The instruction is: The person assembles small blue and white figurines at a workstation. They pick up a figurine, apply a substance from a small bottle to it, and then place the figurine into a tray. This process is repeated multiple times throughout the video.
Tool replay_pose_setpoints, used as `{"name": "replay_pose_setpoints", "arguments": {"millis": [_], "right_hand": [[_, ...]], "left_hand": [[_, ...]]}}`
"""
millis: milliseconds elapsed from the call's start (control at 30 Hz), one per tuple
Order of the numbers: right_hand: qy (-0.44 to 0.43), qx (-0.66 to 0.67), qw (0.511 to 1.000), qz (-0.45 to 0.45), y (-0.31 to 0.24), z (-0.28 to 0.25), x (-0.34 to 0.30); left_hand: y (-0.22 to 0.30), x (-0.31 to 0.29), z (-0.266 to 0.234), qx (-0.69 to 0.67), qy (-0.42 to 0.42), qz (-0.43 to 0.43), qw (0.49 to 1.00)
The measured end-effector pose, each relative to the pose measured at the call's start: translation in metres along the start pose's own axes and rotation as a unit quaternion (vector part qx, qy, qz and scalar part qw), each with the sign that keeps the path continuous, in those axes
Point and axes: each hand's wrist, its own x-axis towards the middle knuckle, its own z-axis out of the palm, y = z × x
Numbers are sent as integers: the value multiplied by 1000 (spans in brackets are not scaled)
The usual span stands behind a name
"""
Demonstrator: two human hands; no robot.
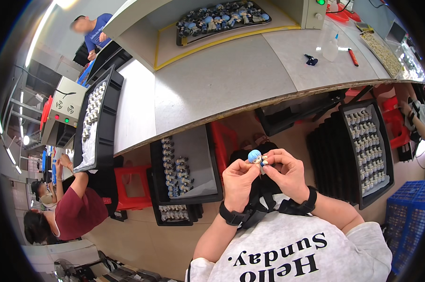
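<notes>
A white T-shirt [334, 246] with black lettering lies nearest the camera, worn by the person whose two hands meet in front of the chest. The left hand [238, 181] pinches a small figure [254, 156] with pale blue hair between thumb and bent forefinger. The right hand [287, 170] has its thumb and fingertips closed on the figure's other side, by its body; the remaining fingers curl inward. The figure sits between the two hands, above the lap and short of the table [193, 89], its head toward the table. A black wristband [233, 217] circles the left wrist, and another band [306, 201] the right. To the left of the hands, below the table's edge, a black tray [198, 148] holds rows of figures along its left side; a red stool [132, 188] stands beside it. To the right, a black tray [389, 160] of pale figures rests beside a blue crate [410, 202]. On the table are a bottle [330, 50], a red pen [353, 57] and a small dark object, too small to make out. Farther back, a crowded tray [179, 36] of figures lies inside a box-like housing. At left, a co-worker in a dark red shirt [83, 211] sits near another tray [110, 105].
</notes>
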Motion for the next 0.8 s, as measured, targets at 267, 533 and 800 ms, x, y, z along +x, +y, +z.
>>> {"name": "replay_pose_setpoints", "arguments": {"millis": [267, 533, 800], "right_hand": [[-1, 0, 1000, -5, 2, 0, 0], [-4, -5, 1000, -4, 2, 0, 0], [-3, -3, 1000, -2, 6, -1, 1]], "left_hand": [[-1, 1, -1, -1, 0, -1, 1000], [0, 1, 0, 3, -2, 2, 1000], [-3, 2, -2, 2, -5, 2, 1000]]}}
